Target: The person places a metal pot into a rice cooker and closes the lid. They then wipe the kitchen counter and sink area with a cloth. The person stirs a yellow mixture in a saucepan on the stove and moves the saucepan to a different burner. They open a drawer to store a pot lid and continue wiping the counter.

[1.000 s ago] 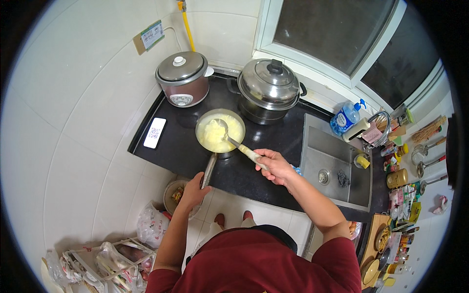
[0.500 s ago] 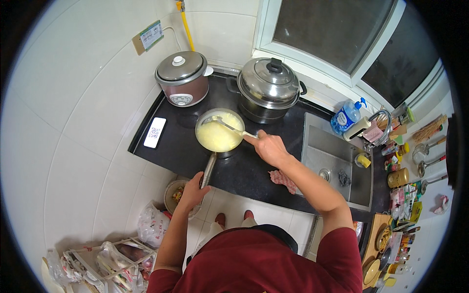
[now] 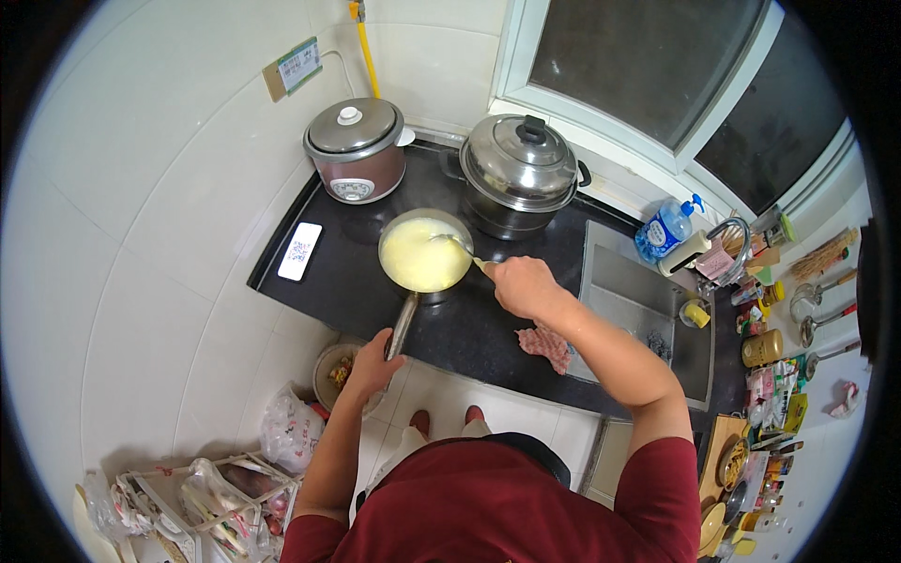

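A small metal saucepan (image 3: pixel 386 225) stands on the black counter, holding a pale yellow mixture (image 3: pixel 419 263). My left hand (image 3: pixel 377 365) is wrapped round the pan's long handle, which points toward me. In my right hand (image 3: pixel 528 284) is the handle of a spoon (image 3: pixel 464 245), gripped at the pan's right side. The spoon slants down to the left and its tip sits in the mixture, so its exact shape is partly hidden.
Behind the pan stand a rice cooker (image 3: pixel 359 150) and a lidded steel steamer pot (image 3: pixel 521 174). A phone (image 3: pixel 299 251) lies at left. To the right are a pink cloth (image 3: pixel 544 346), a sink (image 3: pixel 601 272) and a blue soap bottle (image 3: pixel 664 230). A waste bin (image 3: pixel 327 375) stands below.
My right hand has shifted slightly right, and the spoon's tip has moved from the pan's upper left toward its right side. My left hand keeps its grip on the handle.
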{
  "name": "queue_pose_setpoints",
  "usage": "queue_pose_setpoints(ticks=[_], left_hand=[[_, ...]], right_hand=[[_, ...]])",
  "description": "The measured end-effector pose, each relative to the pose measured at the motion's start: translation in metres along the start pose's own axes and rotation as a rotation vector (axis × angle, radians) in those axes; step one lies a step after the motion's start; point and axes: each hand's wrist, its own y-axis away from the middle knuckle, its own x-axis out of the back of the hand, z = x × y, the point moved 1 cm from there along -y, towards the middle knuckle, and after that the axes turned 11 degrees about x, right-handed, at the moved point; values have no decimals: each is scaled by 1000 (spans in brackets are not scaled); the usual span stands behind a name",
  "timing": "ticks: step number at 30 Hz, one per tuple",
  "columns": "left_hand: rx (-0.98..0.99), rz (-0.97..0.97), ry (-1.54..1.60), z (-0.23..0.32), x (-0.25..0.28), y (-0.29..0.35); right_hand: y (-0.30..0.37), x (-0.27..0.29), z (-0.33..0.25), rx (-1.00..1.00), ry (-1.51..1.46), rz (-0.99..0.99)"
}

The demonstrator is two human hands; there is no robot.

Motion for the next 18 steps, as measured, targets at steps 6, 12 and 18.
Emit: queue_pose_setpoints(ticks=[6,12,18], left_hand=[[-20,-14,-9,2,-2,0],[-33,-1,-23,1,-5,0],[-23,-17,89,6,-25,4]], right_hand=[[-5,20,31,101,-304,-104],[-8,-10,45,-240,-1142,-311],[-2,-72,39,-444,-1855,-131]])
